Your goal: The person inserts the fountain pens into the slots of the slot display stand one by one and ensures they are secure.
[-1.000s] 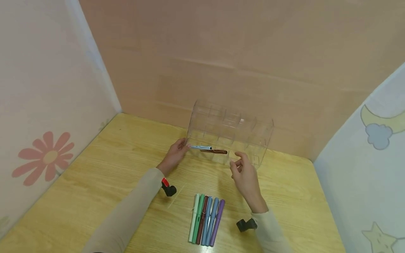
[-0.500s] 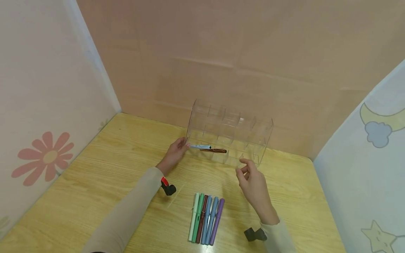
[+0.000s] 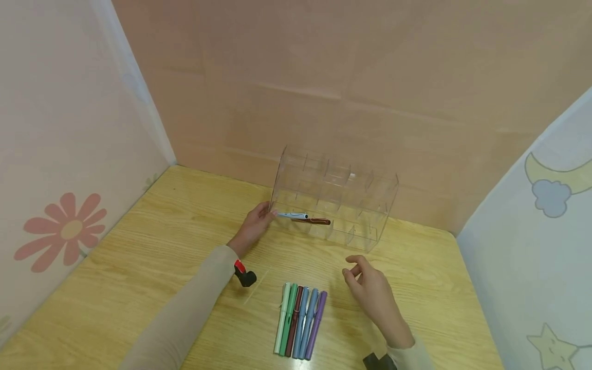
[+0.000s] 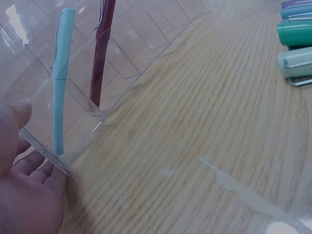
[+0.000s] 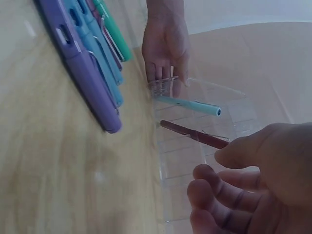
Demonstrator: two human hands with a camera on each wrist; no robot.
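A clear plastic pen organizer [image 3: 342, 203] with stepped compartments stands at the back of the table. My left hand [image 3: 255, 224] grips its left side panel, thumb inside and fingers outside in the left wrist view. Two pens stand tilted in the organizer's front left part: a light blue pen [image 4: 61, 80] and a dark red pen [image 4: 100, 58]. Holding nothing, my right hand [image 3: 372, 290] hovers in front of the organizer's right end, fingers loosely bent. To its left lies a row of capped pens, including a purple pen [image 3: 316, 325] and a green pen [image 3: 289, 319].
The row also has a pale green pen [image 3: 281, 321], another dark red pen [image 3: 294, 322] and two blue pens, side by side on the wooden table [image 3: 199, 210]. A brown backdrop [image 3: 305, 92] rises behind the organizer. Patterned panels flank the table on both sides.
My right hand has drawn back from the organizer's front toward me and slightly right. The left hand keeps its grip on the side panel, and the pens stay where they were.
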